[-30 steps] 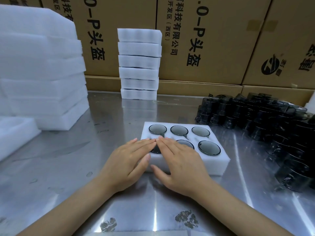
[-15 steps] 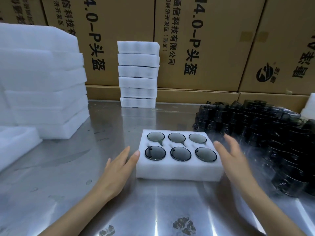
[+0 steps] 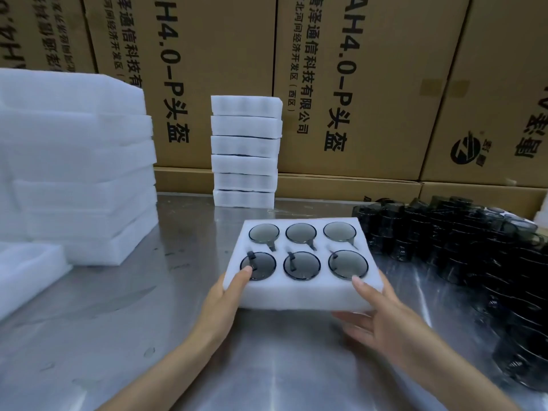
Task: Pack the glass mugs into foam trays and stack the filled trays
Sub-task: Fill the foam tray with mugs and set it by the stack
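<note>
I hold the filled foam tray point(image 3: 299, 295) above the tabletop point(image 3: 118, 336), left hand point(image 3: 221, 301) and right hand point(image 3: 382, 324) gripping opposite sides, thumbs on top, to keep six glass mugs point(image 3: 302, 266) level for stacking.

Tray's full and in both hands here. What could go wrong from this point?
1. The foam tray is held only at its near corners, the left hand with thumb on top, the right hand with fingers beneath. The far edge is unsupported; a tilt might spill the six mugs.
2. The likely destination, the stack of filled trays, is tall and narrow; a hard placement could topple it.
3. Loose mugs crowd the right side; swinging the tray could clip them.
</note>
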Demonstrator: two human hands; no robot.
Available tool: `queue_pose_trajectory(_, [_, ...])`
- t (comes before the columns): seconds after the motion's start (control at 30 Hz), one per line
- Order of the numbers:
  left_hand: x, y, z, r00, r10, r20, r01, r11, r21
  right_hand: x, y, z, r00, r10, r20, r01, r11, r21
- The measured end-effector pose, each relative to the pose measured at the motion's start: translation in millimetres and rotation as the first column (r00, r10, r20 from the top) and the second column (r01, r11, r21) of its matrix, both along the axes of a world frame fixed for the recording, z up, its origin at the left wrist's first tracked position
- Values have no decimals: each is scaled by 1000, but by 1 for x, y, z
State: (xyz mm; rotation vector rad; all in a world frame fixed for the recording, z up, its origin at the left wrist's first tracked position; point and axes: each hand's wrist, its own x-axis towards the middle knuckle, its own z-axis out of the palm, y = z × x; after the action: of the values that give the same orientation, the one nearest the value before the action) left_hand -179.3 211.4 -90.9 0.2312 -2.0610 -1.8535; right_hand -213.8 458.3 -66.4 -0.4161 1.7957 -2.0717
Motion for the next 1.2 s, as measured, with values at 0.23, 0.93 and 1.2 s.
queue_pose_trajectory(0.23, [-47,-12,0,974,226,-31,-223,971,82,-64,-72,-8,899,-175,402,268,945,-189])
queue_pose_trajectory(0.93, [-174,-57,-8,986,160,53,-148,971,-186,-252,-137,1,687,-548,476,673,727,-135])
queue_pose_trajectory(1.2, [-208,-70,-8,979,201,42,-195,974,-115,-290,-142,-8,434,-809,397,885,464,-23])
